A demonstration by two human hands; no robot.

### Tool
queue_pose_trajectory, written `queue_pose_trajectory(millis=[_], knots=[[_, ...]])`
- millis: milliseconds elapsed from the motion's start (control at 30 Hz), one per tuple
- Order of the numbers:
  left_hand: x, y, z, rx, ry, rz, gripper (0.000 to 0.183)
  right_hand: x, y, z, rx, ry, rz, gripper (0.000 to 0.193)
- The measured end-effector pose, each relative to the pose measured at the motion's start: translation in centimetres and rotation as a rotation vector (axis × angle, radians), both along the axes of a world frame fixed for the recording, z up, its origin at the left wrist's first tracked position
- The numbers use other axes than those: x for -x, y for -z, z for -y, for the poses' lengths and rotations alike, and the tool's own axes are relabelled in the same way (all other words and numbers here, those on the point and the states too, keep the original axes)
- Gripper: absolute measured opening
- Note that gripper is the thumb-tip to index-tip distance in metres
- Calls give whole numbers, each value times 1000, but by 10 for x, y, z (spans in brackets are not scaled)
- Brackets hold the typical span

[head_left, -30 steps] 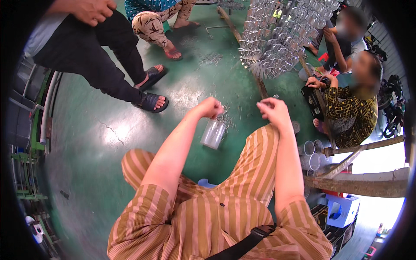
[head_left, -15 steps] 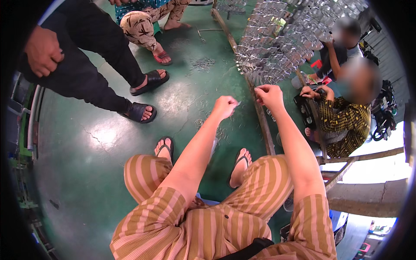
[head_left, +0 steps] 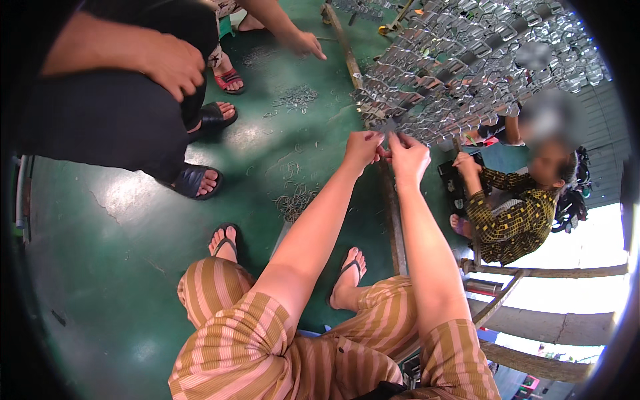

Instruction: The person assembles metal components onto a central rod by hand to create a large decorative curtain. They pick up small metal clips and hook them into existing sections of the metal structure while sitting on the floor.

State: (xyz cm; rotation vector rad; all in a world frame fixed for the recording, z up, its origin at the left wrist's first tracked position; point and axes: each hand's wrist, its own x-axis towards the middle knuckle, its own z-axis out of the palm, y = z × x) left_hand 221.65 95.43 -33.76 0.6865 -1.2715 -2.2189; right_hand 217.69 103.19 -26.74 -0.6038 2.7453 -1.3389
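Left hand (head_left: 363, 148) and right hand (head_left: 408, 157) meet, fingers pinching one small shiny metal clip (head_left: 389, 139) at the lower edge of the hanging silvery clip rack (head_left: 467, 73), directly above both hands, equally near.

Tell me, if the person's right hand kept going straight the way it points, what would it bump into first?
Most likely the hanging rack of shiny metal pieces. The right hand points up toward its lower edge, fingers about touching it beside the left hand, though depth is hard to judge.
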Motion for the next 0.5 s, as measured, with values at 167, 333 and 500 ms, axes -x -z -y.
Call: queue_pose_trajectory(millis=[167, 333, 500], knots=[[25, 12, -3, -161, 152, -165, 17, 3, -11, -2, -93, -56, -195, 33], [11, -10, 4, -317, 273, -220, 14, -5, -18, 7, -56, 13, -360, 31], [-3, -8, 2, -430, 313, -152, 13, -18, -20, 2, -32, 48, -164, 33]])
